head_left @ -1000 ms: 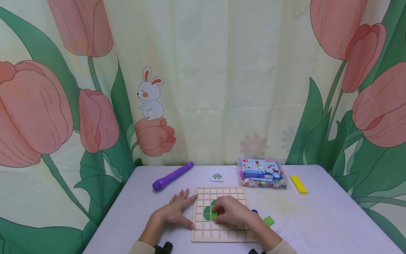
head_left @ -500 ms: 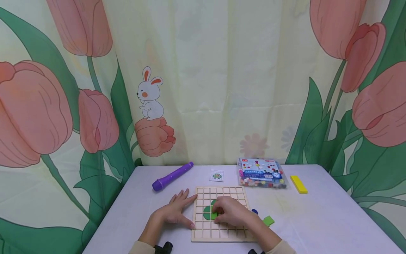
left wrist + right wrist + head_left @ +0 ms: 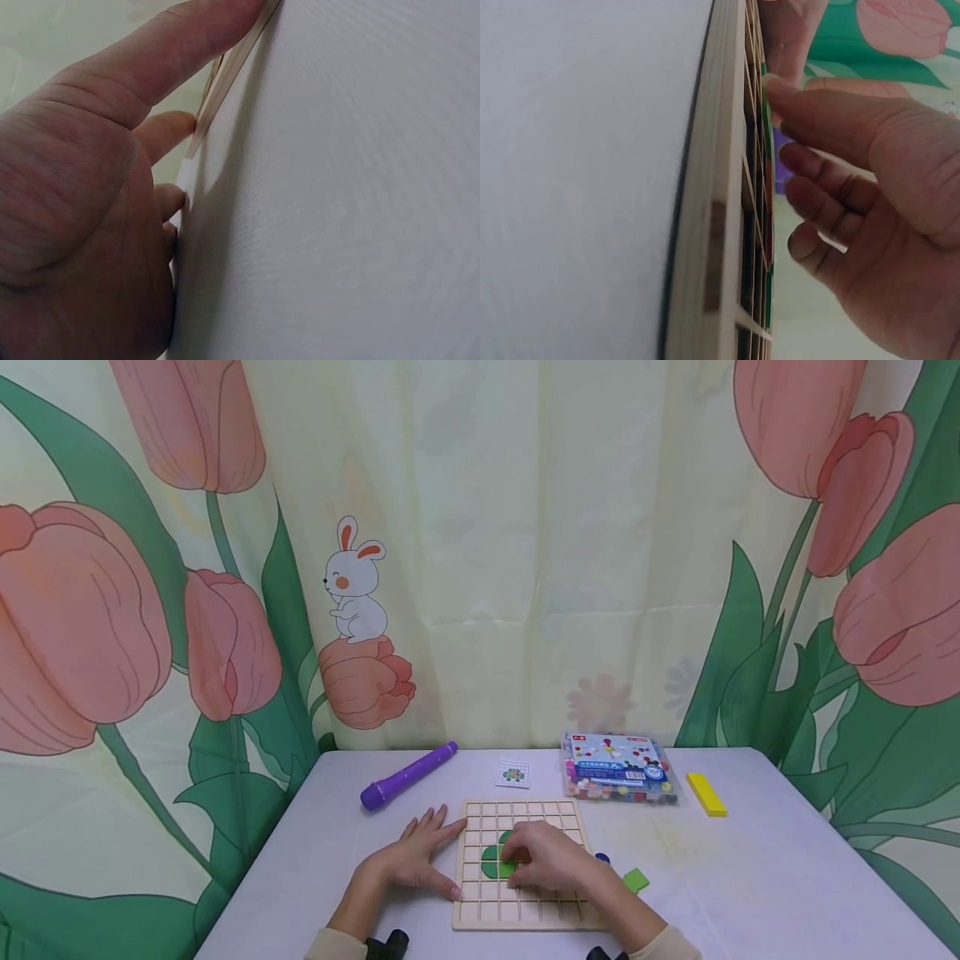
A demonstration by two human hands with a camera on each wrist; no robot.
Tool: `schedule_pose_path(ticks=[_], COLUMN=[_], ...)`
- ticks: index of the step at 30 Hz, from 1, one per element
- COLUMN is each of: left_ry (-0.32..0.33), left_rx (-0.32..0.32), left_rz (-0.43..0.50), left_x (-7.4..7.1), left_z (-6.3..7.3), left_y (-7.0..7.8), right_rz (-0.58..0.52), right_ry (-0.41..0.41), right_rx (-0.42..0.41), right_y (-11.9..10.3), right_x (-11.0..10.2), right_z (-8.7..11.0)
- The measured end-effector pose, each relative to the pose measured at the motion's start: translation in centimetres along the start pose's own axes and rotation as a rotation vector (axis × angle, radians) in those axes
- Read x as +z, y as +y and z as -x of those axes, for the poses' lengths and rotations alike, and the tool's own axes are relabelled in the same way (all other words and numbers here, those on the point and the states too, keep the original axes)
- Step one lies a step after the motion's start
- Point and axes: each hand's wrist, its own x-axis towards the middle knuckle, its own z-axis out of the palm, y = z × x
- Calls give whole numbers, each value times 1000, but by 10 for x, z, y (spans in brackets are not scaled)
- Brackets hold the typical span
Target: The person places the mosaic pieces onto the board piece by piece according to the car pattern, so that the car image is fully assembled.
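Observation:
A wooden grid board [image 3: 480, 917] lies on the table. On its left part sit dark green rounded tiles [image 3: 490, 862] and a light green tile [image 3: 507, 869]. My right hand [image 3: 551, 857] reaches over the board and pinches the light green tile at its place in the grid; the fingertips are partly hidden. In the right wrist view the thumb [image 3: 802, 105] touches a green edge, and the other fingers bend loosely. My left hand [image 3: 416, 853] is spread at the board's left edge, its thumb [image 3: 187, 45] and index finger touching the frame.
A loose light green tile [image 3: 636, 881] and a dark blue piece [image 3: 602, 858] lie right of the board. Behind it are a purple microphone-shaped stick [image 3: 408, 777], a small pattern card [image 3: 513, 774], a clear box of colourful pieces [image 3: 618, 768] and a yellow bar [image 3: 707, 795].
The light green tile under my right fingertips looks flatter in the grid and a little more squared up than a second ago. Both hands stay in nearly the same place.

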Motion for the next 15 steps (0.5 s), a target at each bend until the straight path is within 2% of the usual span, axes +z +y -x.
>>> schedule_pose_path(ticks=[6,15], left_ry=[2,16], left_rx=[-9,2], left_rz=[-1,5], left_x=[1,3], left_z=[-1,-2], left_y=[-1,-2], right_rz=[-24,-90], right_ry=[48,102], right_rx=[-37,-32], right_y=[1,15], right_x=[-13,-40], right_z=[4,16])
